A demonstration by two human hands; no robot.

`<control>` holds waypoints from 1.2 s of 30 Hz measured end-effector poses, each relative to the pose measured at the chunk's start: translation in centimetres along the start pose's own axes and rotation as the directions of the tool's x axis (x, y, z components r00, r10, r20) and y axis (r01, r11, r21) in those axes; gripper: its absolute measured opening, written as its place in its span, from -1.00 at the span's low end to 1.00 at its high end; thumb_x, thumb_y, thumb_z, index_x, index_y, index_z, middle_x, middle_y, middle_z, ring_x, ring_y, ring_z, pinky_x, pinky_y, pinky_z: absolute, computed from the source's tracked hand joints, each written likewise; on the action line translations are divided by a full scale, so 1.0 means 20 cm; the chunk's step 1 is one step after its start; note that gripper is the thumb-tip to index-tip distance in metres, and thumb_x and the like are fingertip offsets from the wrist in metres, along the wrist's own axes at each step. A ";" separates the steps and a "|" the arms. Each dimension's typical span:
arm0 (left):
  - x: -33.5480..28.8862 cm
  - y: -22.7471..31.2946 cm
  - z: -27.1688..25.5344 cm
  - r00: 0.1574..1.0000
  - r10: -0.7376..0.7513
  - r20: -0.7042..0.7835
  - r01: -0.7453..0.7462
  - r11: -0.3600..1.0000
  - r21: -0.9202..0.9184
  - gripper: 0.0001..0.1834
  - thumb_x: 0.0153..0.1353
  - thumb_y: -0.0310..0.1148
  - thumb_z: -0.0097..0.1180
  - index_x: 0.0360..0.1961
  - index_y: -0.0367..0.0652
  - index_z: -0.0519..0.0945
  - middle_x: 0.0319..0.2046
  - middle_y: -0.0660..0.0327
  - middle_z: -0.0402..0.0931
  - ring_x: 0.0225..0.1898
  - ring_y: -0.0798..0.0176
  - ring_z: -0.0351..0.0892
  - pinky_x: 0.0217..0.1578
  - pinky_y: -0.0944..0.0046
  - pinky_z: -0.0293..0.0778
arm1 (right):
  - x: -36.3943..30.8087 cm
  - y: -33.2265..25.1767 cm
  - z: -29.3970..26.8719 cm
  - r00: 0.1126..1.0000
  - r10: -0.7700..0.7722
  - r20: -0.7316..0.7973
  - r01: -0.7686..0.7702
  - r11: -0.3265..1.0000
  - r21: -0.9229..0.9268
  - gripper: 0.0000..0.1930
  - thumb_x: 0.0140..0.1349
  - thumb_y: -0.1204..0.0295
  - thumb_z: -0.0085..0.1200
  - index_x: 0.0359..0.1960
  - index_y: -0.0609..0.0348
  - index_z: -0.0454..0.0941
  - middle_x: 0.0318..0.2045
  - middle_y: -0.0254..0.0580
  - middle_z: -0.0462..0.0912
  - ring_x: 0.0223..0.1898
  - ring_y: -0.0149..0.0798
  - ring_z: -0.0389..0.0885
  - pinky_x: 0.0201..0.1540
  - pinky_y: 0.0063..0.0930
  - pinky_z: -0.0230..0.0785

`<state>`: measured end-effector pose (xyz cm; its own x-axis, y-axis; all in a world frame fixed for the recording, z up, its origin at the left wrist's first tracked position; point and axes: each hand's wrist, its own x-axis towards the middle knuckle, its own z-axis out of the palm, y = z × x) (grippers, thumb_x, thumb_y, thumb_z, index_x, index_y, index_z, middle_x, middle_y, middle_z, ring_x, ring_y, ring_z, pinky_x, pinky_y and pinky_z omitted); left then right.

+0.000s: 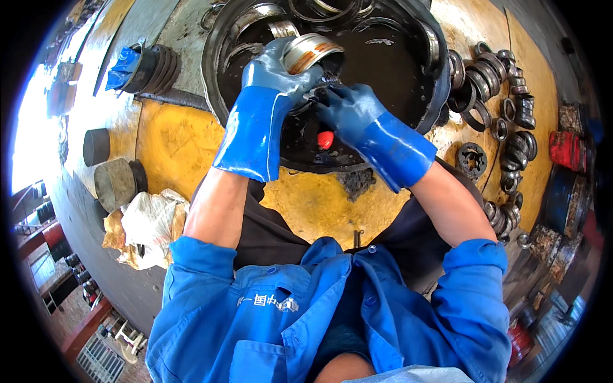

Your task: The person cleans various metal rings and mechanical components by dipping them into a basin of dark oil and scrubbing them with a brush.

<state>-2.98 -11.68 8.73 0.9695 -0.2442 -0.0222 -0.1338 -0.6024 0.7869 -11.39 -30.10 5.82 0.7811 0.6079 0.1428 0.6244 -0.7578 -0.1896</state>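
Observation:
My left hand (271, 73), in a blue rubber glove, is closed around a shiny metal ring (311, 54) with rust-brown stains, tilted above the dark liquid. Close beside it, my gloved right hand (351, 108) is closed on what looks like a brush, its dark bristles (332, 69) at the ring's opening. A red handle end (325, 140) shows below the right hand; the fingers hide the middle. Both hands are over a large round black basin (211, 83) of dark liquid, where several metal rings lie along the far side.
Several dark metal rings (488, 76) and ribbed parts stand to the right on a yellow board (172, 137). At left are a stack of dark rings with blue plastic (156, 69), grey cylinders (115, 182) and a white plastic bag (153, 223). A red object (567, 151) lies at far right.

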 end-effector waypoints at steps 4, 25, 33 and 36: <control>0.01 0.01 0.00 0.997 -0.071 -0.013 0.065 0.964 -0.259 -0.39 0.06 -0.17 0.42 0.11 -0.30 0.66 -0.07 -0.02 0.74 -0.07 0.08 0.75 0.03 0.15 0.58 | -0.02 0.00 0.08 0.972 -0.050 -0.229 -0.009 0.968 -0.251 -0.81 0.09 0.37 0.21 -0.26 0.10 0.71 -0.07 -0.14 0.68 0.02 -0.09 0.65 -0.15 -0.18 0.61; -0.03 0.14 -0.01 0.973 -0.232 0.001 0.232 0.971 -0.066 -0.48 0.14 -0.35 0.46 0.12 -0.29 0.65 -0.13 0.14 0.74 -0.19 0.32 0.69 -0.09 0.26 0.61 | -0.02 -0.06 0.12 0.972 -0.061 -0.225 -0.023 0.935 -0.354 -0.76 0.19 0.31 0.19 -0.14 0.06 0.72 -0.07 0.00 0.66 0.02 0.01 0.63 -0.09 -0.16 0.61; -0.11 0.13 -0.10 0.982 -0.159 0.098 0.178 0.957 -0.229 -0.48 0.23 -0.18 0.39 0.08 -0.34 0.66 -0.24 0.20 0.68 -0.22 0.35 0.62 -0.13 0.33 0.50 | -0.12 0.14 -0.15 0.707 0.583 -0.401 -0.226 0.723 0.653 -0.72 0.19 0.58 0.32 -0.05 0.07 0.74 -0.18 -0.08 0.81 -0.16 -0.11 0.80 0.04 -0.29 0.62; -0.10 0.17 -0.03 0.957 -0.239 0.166 0.265 0.951 -0.156 -0.51 0.22 -0.18 0.38 0.07 -0.31 0.67 -0.23 0.18 0.70 -0.25 0.34 0.62 -0.15 0.30 0.52 | -0.14 0.25 -0.27 0.512 0.850 -0.129 -0.387 0.362 0.848 -0.77 0.29 0.48 0.35 -0.03 0.15 0.73 -0.21 -0.19 0.82 -0.19 -0.35 0.77 0.01 -0.47 0.59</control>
<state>-5.18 -12.71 11.83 0.9252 -0.2159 -0.3121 0.1619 -0.5191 0.8392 -10.41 -36.81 9.70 0.9309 -0.3634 0.0372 -0.0824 -0.3080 -0.9478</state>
